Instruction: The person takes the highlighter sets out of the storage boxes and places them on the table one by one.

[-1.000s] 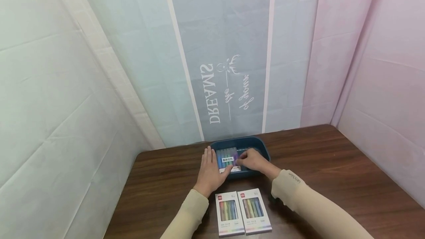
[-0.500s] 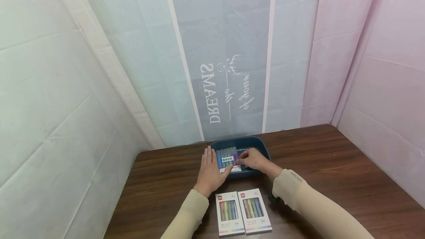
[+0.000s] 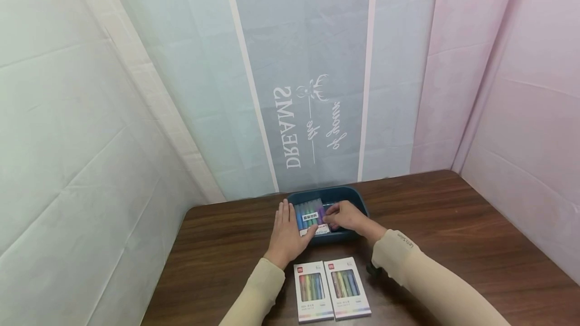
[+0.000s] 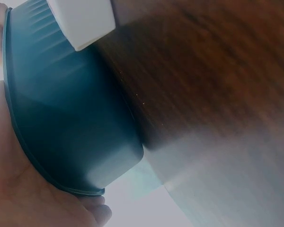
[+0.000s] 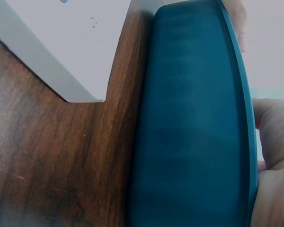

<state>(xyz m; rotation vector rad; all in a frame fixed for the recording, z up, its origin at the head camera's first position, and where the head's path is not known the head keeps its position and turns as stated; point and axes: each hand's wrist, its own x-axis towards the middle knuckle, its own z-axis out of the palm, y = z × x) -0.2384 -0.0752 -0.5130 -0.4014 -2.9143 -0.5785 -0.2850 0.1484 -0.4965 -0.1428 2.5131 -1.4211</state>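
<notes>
A clear pack of colored pens, blue through green to purple with a white label, lies in the left part of a dark blue plastic basket. My left hand rests along the basket's left rim, fingers straight, with the thumb over the pack's lower edge. From the right, my right hand reaches inside with curled fingers and pinches the pack at its purple side. Both wrist views show the basket's outer wall close up; the rim hides the fingertips there.
Two white boxes of colored pens, a left one and a right one, lie side by side in front of the basket on the brown wooden table. Behind the table's back edge hangs a pale curtain.
The pack's right side has shifted slightly under the right fingers, and a purple patch now shows below them. The left hand, the basket and the two boxes stay in place.
</notes>
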